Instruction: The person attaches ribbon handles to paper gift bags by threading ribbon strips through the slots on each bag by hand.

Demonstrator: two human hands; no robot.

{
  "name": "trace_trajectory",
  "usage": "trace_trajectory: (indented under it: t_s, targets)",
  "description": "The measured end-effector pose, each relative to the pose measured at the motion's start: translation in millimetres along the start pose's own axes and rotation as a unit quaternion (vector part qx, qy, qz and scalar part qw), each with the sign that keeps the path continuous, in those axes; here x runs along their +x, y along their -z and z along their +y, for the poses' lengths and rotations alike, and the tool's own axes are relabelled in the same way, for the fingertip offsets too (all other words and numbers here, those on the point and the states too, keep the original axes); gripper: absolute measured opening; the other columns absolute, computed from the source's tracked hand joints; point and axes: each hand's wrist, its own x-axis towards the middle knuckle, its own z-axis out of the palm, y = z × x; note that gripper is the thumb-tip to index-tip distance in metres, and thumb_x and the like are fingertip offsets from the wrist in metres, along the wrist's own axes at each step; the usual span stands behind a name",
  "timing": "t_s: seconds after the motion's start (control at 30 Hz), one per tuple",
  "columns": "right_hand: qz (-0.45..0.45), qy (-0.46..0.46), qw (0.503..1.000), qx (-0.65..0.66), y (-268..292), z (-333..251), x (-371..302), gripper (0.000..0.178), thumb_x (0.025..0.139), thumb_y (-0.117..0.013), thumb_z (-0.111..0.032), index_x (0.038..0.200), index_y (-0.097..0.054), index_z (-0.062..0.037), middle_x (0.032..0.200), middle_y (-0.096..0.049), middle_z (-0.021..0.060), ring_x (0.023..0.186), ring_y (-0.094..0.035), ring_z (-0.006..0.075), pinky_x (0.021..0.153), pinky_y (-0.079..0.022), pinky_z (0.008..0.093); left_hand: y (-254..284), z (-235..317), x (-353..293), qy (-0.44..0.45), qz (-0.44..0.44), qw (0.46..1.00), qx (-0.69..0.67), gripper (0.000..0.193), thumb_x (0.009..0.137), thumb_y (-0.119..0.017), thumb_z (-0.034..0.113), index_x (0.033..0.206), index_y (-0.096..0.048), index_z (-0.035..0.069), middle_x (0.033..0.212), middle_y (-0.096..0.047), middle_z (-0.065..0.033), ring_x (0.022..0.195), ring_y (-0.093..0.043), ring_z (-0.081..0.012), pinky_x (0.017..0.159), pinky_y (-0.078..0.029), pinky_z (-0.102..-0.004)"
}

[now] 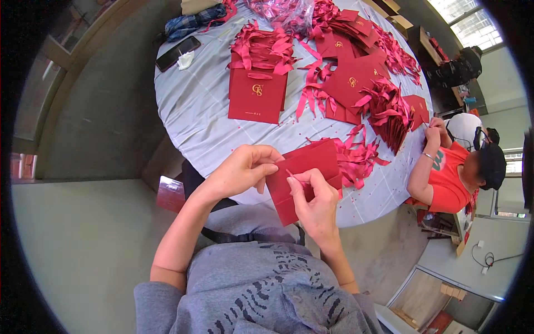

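Observation:
A flat dark red paper gift bag [314,158] is tilted in front of me at the table's near edge. My left hand [242,171] is closed on its upper left edge, thumb and fingers pinching there. Over the bag's face, my right hand [316,201] is closed in a pinch on what looks like the thin end of a pink ribbon [289,173]; the fingers partly hide it. Just beyond the bag lies a heap of loose pink ribbons [359,161].
A white-clothed round table [194,119] carries a stack of red bags with ribbon handles [257,97] and more bag piles [353,83] at right. A phone [178,54] and folded umbrella [192,21] lie far left. At right sits a person in an orange shirt [450,172], handling a bag.

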Motion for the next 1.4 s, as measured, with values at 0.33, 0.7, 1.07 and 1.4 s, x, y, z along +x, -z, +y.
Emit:
trace_trajectory:
  t_s: [0.33,0.7,1.07,1.4]
  targets:
    - [0.012,0.067,0.993,-0.096,-3,4,3,0.011,0.082,-0.063,-0.005,0.08,-0.052,-0.001,0.068,-0.059,0.0139,0.058,-0.06,0.0288,0.052,-0.046,0.0374,-17,-1,6,-0.027,0.096,0.987,0.125,0.017,0.081,-0.06,0.002,0.097,-0.06,-0.003,0.078,-0.064,-0.0065,0.057,-0.055,-0.0093,0.052,-0.046,-0.0243]
    - [0.024,0.041,0.989,-0.141,-19,11,-2,0.012,0.082,-0.059,-0.005,0.078,-0.048,-0.001,0.065,-0.058,0.0161,0.059,-0.06,0.0331,0.051,-0.045,0.0414,-32,-19,10,-0.125,0.167,0.937,0.28,0.018,0.078,-0.061,0.004,0.096,-0.061,0.0,0.072,-0.064,-0.0137,0.052,-0.057,-0.0165,0.051,-0.045,-0.0295]
    - [0.018,-0.068,0.996,-0.054,-36,36,0,0.011,0.083,-0.058,-0.006,0.08,-0.048,-0.0003,0.063,-0.058,0.02,0.057,-0.059,0.0374,0.051,-0.045,0.0449,-34,-39,13,-0.149,0.194,0.901,0.358,0.015,0.078,-0.059,0.004,0.093,-0.061,0.003,0.077,-0.064,-0.0167,0.066,-0.063,-0.0309,0.058,-0.049,-0.0363]
    - [0.063,-0.049,0.996,-0.046,-51,43,-5,0.011,0.084,-0.056,-0.006,0.079,-0.049,-0.0003,0.066,-0.058,0.0207,0.059,-0.059,0.0383,0.052,-0.045,0.0452,-29,-49,14,-0.153,0.181,0.909,0.343,0.017,0.078,-0.058,0.003,0.095,-0.061,0.002,0.078,-0.064,-0.016,0.064,-0.062,-0.0306,0.057,-0.048,-0.0362]
